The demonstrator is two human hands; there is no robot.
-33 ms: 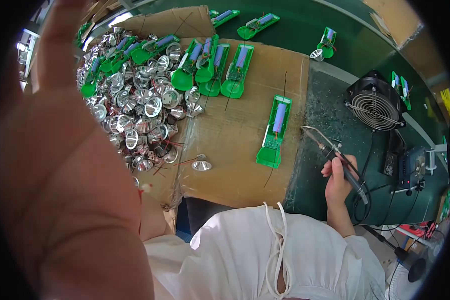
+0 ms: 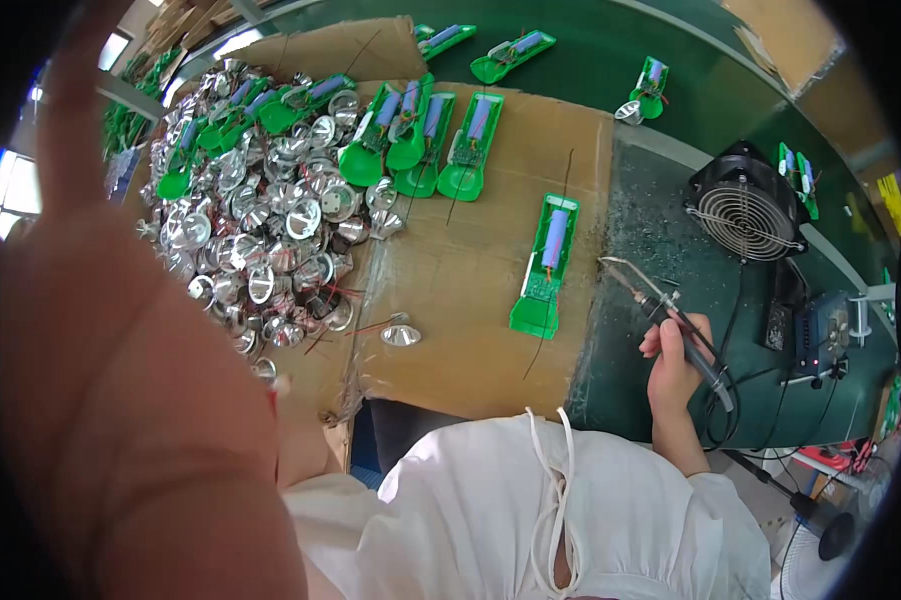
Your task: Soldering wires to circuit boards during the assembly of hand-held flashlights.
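Soldering iron (image 2: 683,330), black-handled with a thin metal tip, is gripped in the closed right hand (image 2: 674,372) over the dark green desk mat (image 2: 641,250), tip near a green plastic torch half holding a blue cell (image 2: 545,265) on brown cardboard (image 2: 461,300). Left hand (image 2: 101,350), raised close to the camera, appears open-fingered. Silver reflector cups (image 2: 261,240) are heaped toward the cardboard's left edge.

one soldering iron (image 2: 683,335), one fan (image 2: 747,217)

Left hand (image 2: 121,400) raised close (blurred) — right hand (image 2: 676,370) gripping.
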